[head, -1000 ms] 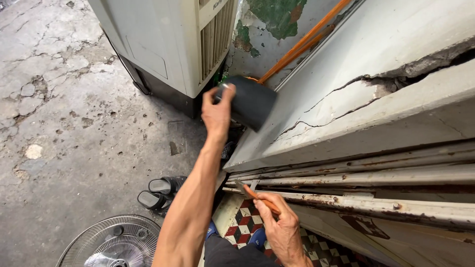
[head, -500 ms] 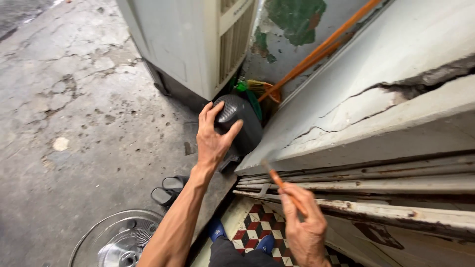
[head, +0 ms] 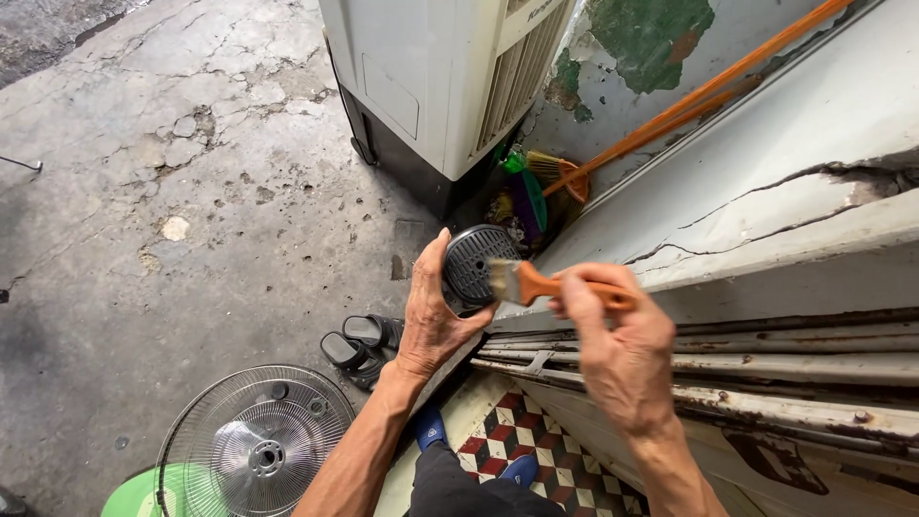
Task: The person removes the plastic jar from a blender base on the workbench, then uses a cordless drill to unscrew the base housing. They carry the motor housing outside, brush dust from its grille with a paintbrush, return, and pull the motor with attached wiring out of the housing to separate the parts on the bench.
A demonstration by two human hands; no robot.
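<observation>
Two hands: left hand (head: 431, 321) around black vented cover (head: 474, 266), right hand (head: 617, 340) pinching brush (head: 536, 284).

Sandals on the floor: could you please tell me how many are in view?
2. One dark sandal lies beside the left hand; the other sandal sits just left of and below it. More may be hidden behind the arm.

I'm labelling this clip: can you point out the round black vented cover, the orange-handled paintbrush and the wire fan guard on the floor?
Round black vented cover (head: 476, 266), head view, on its slotted face.
Orange-handled paintbrush (head: 536, 283), head view, on the handle near the bristles.
Wire fan guard (head: 254, 445), head view, on its central hub area.
</observation>
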